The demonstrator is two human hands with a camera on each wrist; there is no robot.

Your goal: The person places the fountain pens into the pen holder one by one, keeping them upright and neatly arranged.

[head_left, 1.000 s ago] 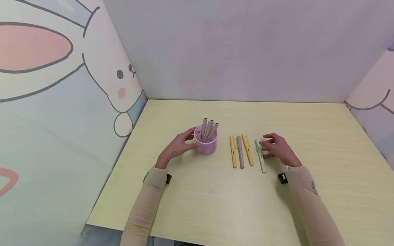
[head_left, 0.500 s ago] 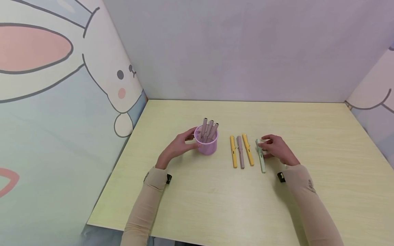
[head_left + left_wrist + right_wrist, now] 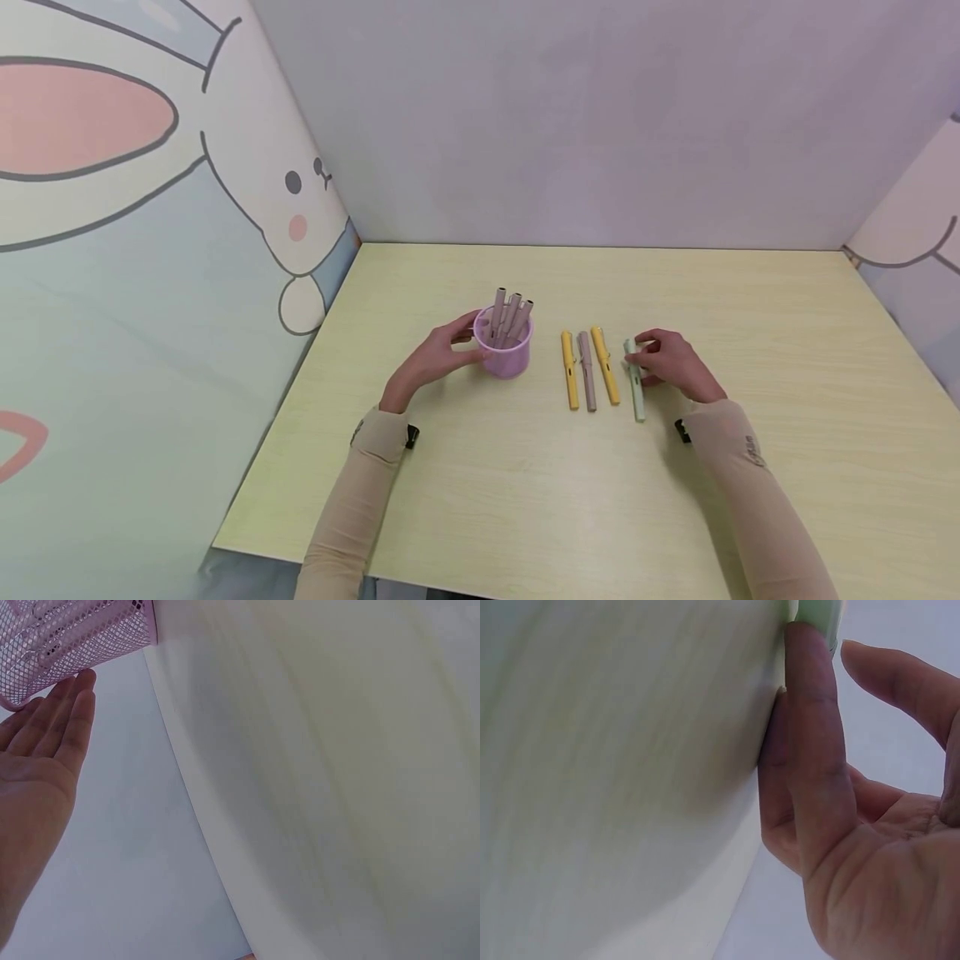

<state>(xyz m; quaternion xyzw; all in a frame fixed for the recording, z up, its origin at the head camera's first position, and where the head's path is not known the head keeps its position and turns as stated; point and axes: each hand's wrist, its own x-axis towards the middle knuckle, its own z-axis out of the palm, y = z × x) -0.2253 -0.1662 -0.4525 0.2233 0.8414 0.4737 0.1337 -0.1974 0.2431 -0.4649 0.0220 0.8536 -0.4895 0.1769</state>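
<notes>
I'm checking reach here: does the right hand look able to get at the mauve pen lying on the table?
Probably yes, from above: nothing covers the mauve pen. A yellow pen lies between it and the right hand, which touches the green pen, but looks low enough to reach over.

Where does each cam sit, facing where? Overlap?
Head: on the head, looking forward and down at table, purple cup and green pen; left hand, right hand and sleeves show.
Left wrist: on that wrist, facing purple cup and table; left hand shows.
Right wrist: on that wrist, facing table, part of green pen; right hand shows.
Shared: purple cup, head and left wrist.
</notes>
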